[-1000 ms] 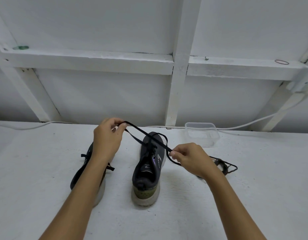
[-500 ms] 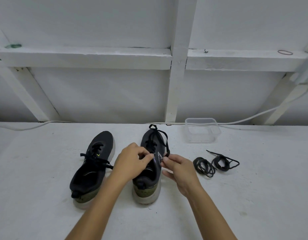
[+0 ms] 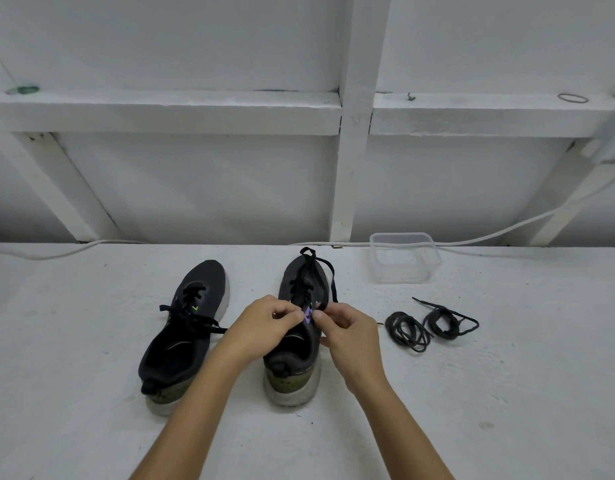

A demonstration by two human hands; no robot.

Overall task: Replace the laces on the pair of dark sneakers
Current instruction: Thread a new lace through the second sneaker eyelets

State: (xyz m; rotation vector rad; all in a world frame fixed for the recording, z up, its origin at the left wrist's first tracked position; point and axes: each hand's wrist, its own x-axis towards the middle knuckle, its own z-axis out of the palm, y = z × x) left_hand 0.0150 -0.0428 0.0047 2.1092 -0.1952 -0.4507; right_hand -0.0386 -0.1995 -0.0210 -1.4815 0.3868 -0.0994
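We've dropped both hands from the raised stretch 1 s ago: left hand [image 3: 264, 327] & right hand [image 3: 347, 330] now pinch the flat black lace [image 3: 308, 271] at the right dark mesh sneaker's [image 3: 299, 341] tongue, prob. unthreading; 2 coiled black replacement laces [image 3: 430, 325] wait beside.

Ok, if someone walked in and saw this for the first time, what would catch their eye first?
Probably the two hands, left hand and right hand, meeting over the tongue of the right sneaker and pinching its black lace at mid-table. Next, the left sneaker beside it, its lace loose, and two coiled black laces lying to the right. Behind those sits an empty clear tub near the wall.
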